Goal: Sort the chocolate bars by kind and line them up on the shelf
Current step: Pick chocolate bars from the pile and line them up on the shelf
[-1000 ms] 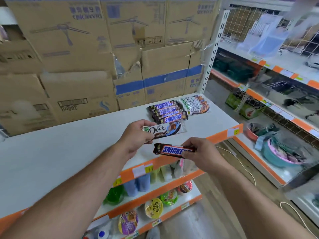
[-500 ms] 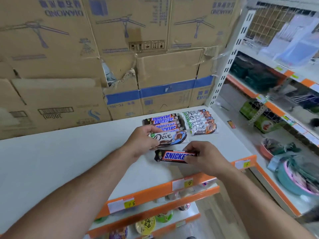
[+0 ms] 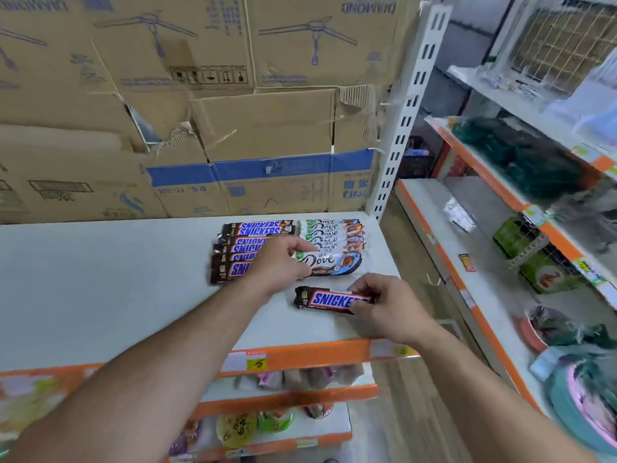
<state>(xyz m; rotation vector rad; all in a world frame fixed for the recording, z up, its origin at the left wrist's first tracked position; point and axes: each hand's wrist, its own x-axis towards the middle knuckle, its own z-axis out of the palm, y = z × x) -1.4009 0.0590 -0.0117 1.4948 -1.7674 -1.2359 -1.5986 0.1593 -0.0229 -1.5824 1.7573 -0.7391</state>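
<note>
— Risk? Our left hand [image 3: 277, 265] pinches the white-wrapped Dove bar [image 3: 329, 262] by its row, wrist across the brown Snickers row [image 3: 260, 228].
— We may scatter it. Our right hand [image 3: 384, 305] grips a brown-wrapped Snickers bar [image 3: 325, 299] on the white shelf [image 3: 100, 279].

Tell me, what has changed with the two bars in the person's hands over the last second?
Both hands went forward from the front edge of the shelf. The left hand brought its Dove bar to the front of the Dove row; the right hand lowered its Snickers bar close over it. Neither bar was let go. The Snickers row and Dove row stayed put.
</note>
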